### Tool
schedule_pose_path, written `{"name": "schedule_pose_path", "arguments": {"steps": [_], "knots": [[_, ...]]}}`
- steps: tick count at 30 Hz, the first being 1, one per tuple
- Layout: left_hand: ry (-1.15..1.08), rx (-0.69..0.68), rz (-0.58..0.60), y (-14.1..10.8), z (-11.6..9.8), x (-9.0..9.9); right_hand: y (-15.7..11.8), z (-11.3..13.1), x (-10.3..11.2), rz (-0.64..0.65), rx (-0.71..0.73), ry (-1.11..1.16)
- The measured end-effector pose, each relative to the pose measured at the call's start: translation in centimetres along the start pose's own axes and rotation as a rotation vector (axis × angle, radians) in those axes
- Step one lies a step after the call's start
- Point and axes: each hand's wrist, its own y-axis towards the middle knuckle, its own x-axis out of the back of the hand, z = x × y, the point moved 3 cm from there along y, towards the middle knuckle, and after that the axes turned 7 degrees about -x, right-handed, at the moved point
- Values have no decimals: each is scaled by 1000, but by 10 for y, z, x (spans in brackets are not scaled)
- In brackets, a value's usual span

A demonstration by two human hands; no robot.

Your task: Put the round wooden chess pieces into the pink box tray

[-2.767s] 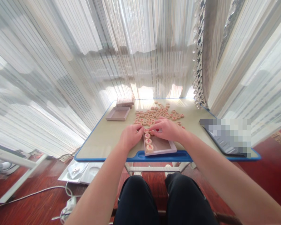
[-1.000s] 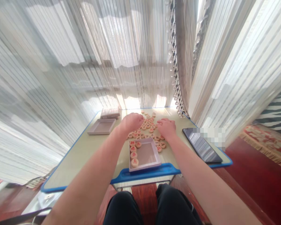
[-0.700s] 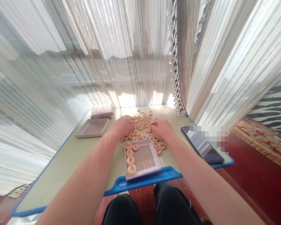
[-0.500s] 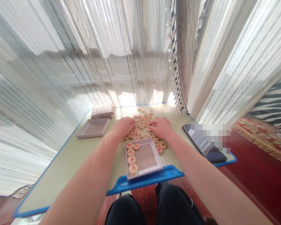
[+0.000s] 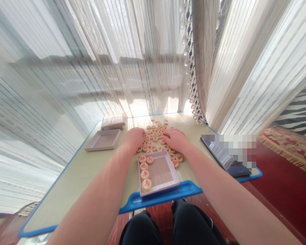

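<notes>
Left hand (image 5: 135,137) and right hand (image 5: 176,139) are flanking round beige wooden discs (image 5: 155,139) beyond square lilac cardboard tray (image 5: 162,172); finger grip indeterminate; bumping risks scatter.

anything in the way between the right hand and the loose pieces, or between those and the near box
Nothing visible separates the right hand from the loose pieces: it is right beside them. Toward the near box, only its low walls stand in between.
</notes>
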Motion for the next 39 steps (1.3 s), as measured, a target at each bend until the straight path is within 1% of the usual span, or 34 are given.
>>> {"name": "schedule_pose_path", "arguments": {"steps": [5, 8, 11, 14, 17, 22, 29, 31, 34, 36, 37, 39], "knots": [[-3, -1, -36, 4, -1, -3, -2, 2, 2, -15, -11, 20], [-42, -62, -51, 5, -8, -3, -3, 5, 3, 3, 2, 16], [-108, -136, -53, 3, -18, -1, -4, 5, 4, 7, 12, 18], [-136, -150, -45, 1, -26, 0, -3, 5, 3, -3, 28, 31], [-126, -176, -16, 0, -28, -1, -1, 3, 2, 0, 14, 23], [-79, -183, 29, 1, -27, -4, 0, 2, 2, 8, -2, -5], [-99, -198, 35, -2, -28, -1, -3, 3, 6, -39, 11, -39], [-105, -195, 22, -2, -28, -1, -3, 3, 6, -39, 32, -14], [-78, -193, -64, -1, -25, 0, -3, 5, 4, -14, 105, 54], [-43, -177, -102, 1, -22, -1, -2, 4, 3, 5, 124, 79], [-32, -164, -100, 1, -21, -1, -1, 4, 3, 7, 122, 90], [-32, -148, -52, 2, -19, -4, 0, 1, 2, 0, 108, 113]]}}
